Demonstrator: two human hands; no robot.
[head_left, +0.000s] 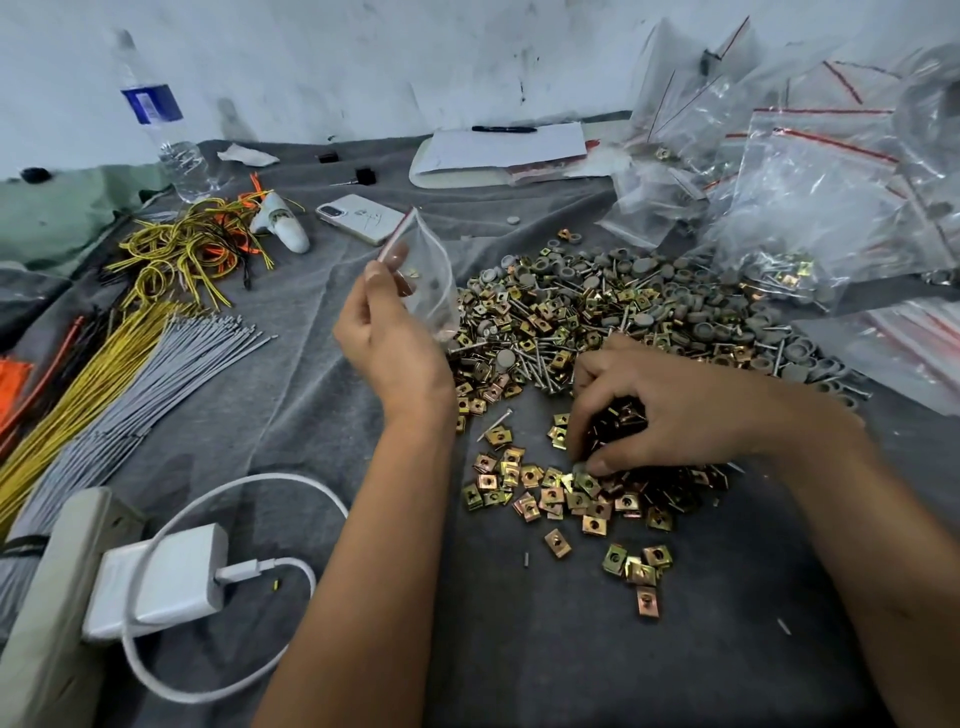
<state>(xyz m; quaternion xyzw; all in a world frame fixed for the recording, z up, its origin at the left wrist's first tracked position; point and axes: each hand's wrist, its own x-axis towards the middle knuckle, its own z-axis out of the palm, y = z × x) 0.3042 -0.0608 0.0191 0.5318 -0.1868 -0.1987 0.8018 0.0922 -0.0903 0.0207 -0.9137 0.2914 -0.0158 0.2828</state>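
Left grip (389, 340) pinches bag (432, 273); right grip (670, 410) clutches clips (621, 418) (palm contents shadowed).

We see a water bottle (158, 117) by the wall (467, 57), a phone (358, 218) near tangled wires (182, 249), a white charger (166, 571) with its cable (156, 680).
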